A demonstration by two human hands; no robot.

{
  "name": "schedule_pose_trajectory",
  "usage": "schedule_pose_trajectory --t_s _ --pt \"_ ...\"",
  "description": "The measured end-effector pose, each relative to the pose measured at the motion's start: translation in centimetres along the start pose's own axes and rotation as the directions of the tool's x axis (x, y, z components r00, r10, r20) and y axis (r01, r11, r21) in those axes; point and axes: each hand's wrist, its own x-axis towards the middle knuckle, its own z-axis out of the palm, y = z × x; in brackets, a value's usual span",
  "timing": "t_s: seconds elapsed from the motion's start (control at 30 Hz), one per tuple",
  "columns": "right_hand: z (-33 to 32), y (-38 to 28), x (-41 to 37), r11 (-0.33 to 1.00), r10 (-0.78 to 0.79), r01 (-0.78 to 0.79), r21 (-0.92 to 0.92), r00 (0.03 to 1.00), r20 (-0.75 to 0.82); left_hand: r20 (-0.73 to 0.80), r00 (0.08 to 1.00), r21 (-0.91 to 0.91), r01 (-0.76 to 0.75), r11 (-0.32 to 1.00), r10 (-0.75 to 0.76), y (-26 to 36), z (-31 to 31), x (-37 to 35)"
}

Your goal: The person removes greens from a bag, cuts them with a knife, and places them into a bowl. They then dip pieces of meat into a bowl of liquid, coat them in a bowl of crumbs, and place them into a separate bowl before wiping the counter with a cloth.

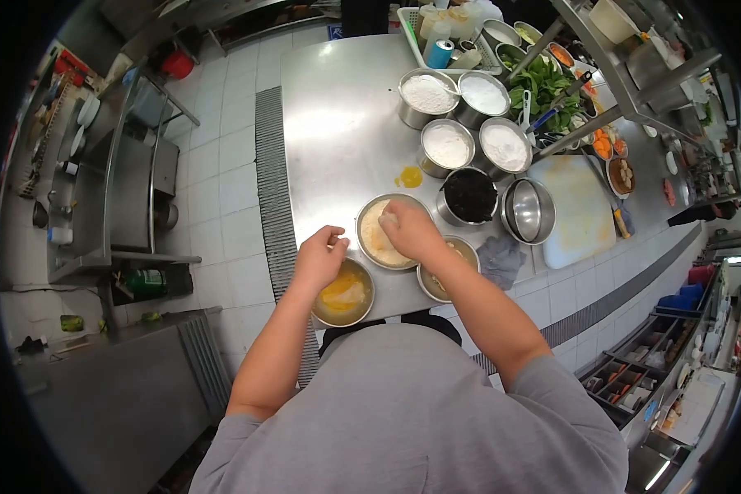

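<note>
A steel bowl of pale crumbs sits on the steel table. Over its right part is my right hand, its fingers bent down together at the crumbs; whatever they hold is hidden. My left hand hovers above the rim of a bowl with yellow liquid, like beaten egg, thumb and fingers apart and nothing between them. Below my right wrist stands another bowl, partly covered by my forearm. A yellow spill lies on the table beyond the crumbs.
Several steel pots of white powder stand beyond, with a pot of black stuff nearer. Nested empty bowls, a grey cloth and a white cutting board are at the right. A metal shelf overhangs the far right.
</note>
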Motion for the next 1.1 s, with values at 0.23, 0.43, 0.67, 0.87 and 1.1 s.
schedule_pose_trajectory --t_s 0.23,0.43,0.67,0.87,1.1 --pt "3.2 0.6 -0.3 0.975 -0.071 0.094 -0.203 0.99 0.119 0.074 0.975 0.421 -0.22 0.88 0.208 -5.0 0.5 -4.6" --pt "1.4 1.1 -0.8 0.932 -0.169 0.184 -0.312 0.983 0.076 0.224 0.949 0.488 -0.307 0.817 0.222 -6.6 3.5 -6.2" --pt "-0.8 -0.7 -1.8 0.923 -0.223 0.237 -0.302 0.972 0.081 0.179 0.972 0.494 -0.222 0.841 0.151 -6.6 3.9 -5.8" --pt "3.3 1.4 -2.1 0.923 -0.212 0.251 -0.291 0.964 0.158 0.16 0.987 0.592 -0.087 0.801 -0.011 -5.9 4.5 -5.0" --pt "2.3 1.9 -1.9 0.9 -0.32 0.32 -0.296 0.946 0.052 0.163 0.983 0.525 -0.157 0.837 0.083 -4.7 3.1 -5.8"
